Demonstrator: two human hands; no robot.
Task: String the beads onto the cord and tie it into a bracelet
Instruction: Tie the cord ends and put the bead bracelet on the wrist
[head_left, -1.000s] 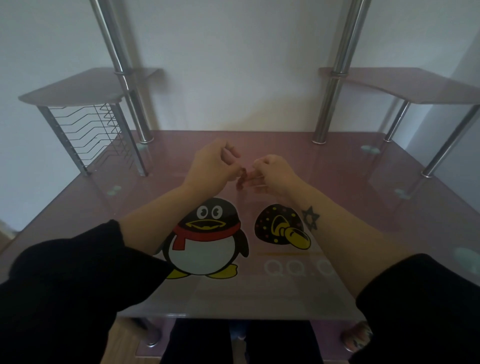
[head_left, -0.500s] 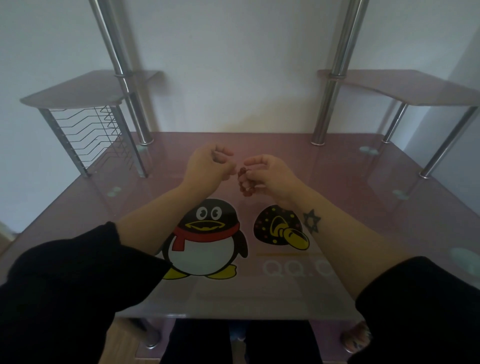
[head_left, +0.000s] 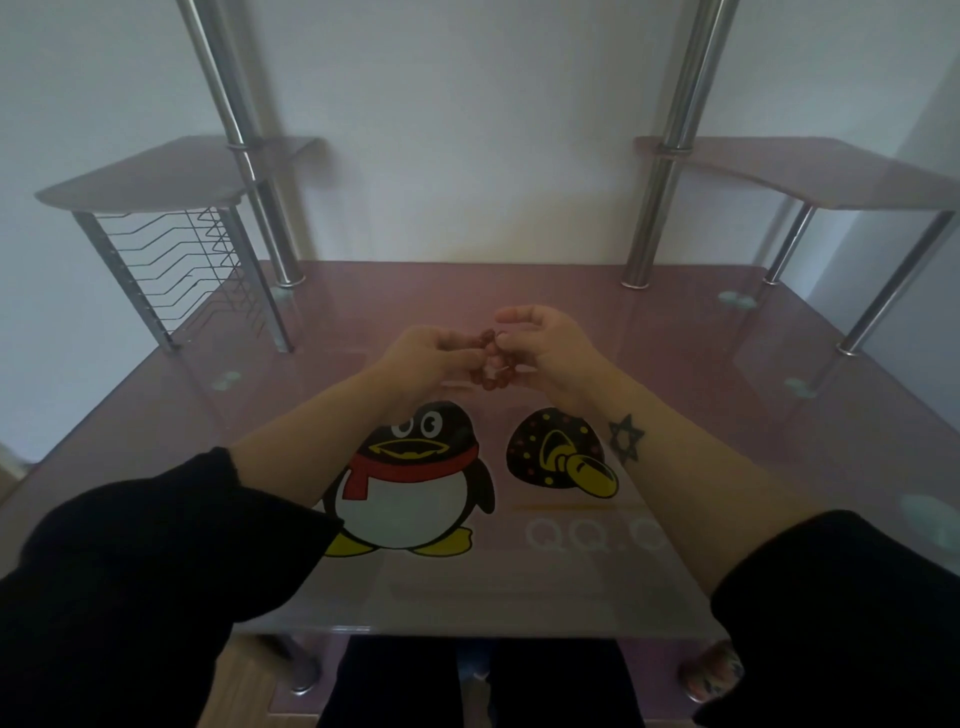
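A loop of small dark red beads (head_left: 487, 364) hangs between my two hands above the middle of the purple glass desk (head_left: 675, 395). My left hand (head_left: 426, 358) pinches the left side of the bead string with fingers closed. My right hand (head_left: 540, 345) pinches the string's right side at the top, its index finger arched above. The cord itself is too thin to make out. Part of the loop is hidden behind my fingers.
A penguin sticker (head_left: 410, 478) and a mushroom sticker (head_left: 558, 449) lie on the glass under my forearms. Chrome posts (head_left: 260, 208) (head_left: 660, 197) rise at the back, with raised side shelves and a wire rack (head_left: 182, 265) at left.
My hands have come together again and risen slightly; the bead loop now hangs between both hands instead of mostly in the right hand.
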